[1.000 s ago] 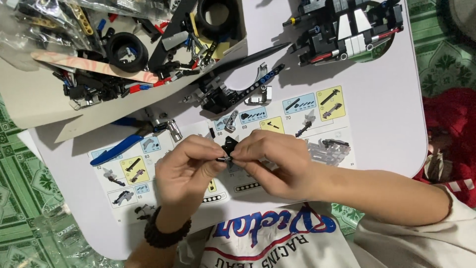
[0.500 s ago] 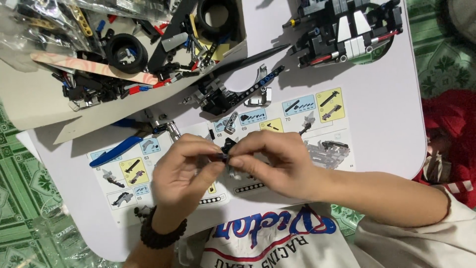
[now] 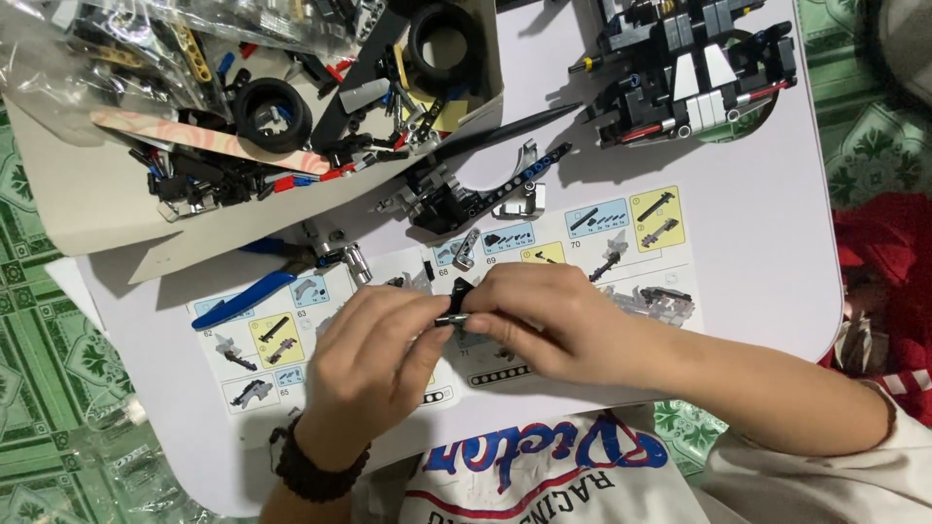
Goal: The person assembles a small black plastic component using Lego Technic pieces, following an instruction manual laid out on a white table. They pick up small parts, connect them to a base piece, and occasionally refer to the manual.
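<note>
My left hand point(image 3: 374, 359) and my right hand point(image 3: 544, 320) meet over an open instruction booklet point(image 3: 621, 233) on a white table point(image 3: 777, 252). Between the fingertips of both hands is a small black building-toy piece point(image 3: 456, 309) with a thin rod part; both hands pinch it. A dark bead bracelet point(image 3: 316, 466) is on my left wrist. Most of the piece is hidden by my fingers.
A cardboard tray point(image 3: 87, 204) at the upper left holds several loose black, red and blue parts, tyres and plastic bags. A half-built black model point(image 3: 684, 73) sits at the upper right. A smaller black sub-assembly point(image 3: 456, 189) and a blue curved part point(image 3: 243, 299) lie near the booklet.
Both hands stay together on the small black piece, with only slight finger shifts; my left hand has edged a little lower.
</note>
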